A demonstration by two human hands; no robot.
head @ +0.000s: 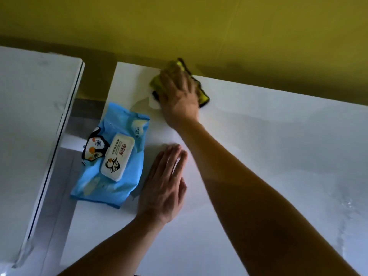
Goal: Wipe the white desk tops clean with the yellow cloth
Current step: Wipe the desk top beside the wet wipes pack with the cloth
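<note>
While the right hand [177, 92] presses the yellow cloth [202, 92] flat near the far edge of the white desk [268, 136], fingers spread over it, the left hand [165, 186] rests on the desk, fingers straight and together, beside a blue pack of wipes [111, 158].

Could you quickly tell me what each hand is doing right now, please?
Left hand: open, flat on the desk, holding nothing.
Right hand: open, pressing the cloth onto the desk near the far edge.
</note>
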